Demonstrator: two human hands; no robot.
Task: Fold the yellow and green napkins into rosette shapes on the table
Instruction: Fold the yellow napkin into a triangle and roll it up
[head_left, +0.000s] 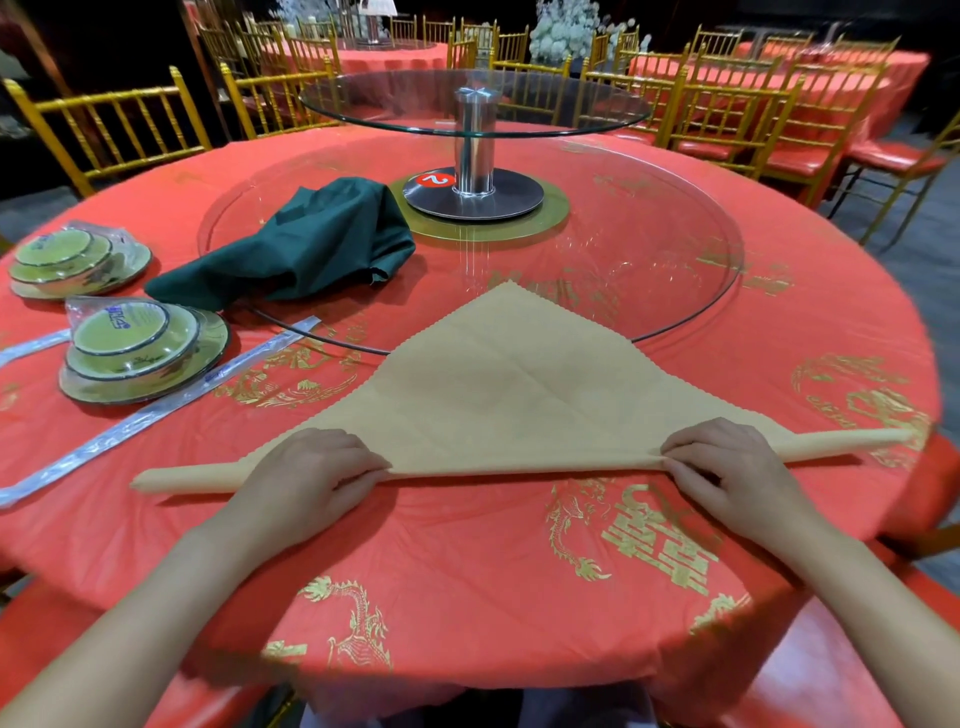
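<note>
The yellow napkin (511, 384) lies as a triangle on the red tablecloth (467, 551), its tip pointing away from me. Its near long edge is rolled into a thin tube that runs from far left to far right. My left hand (306, 480) grips the roll left of centre, fingers curled over it. My right hand (727, 467) pinches the roll right of centre. The green napkin (306, 247) lies crumpled, partly on the glass turntable, beyond and left of the yellow one.
A glass turntable (649, 249) with a raised upper glass tier (472, 101) on a metal post fills the table's middle. Two wrapped stacks of dishes (140, 348) and wrapped strips (171, 405) lie at the left. Gold chairs and other red tables stand around.
</note>
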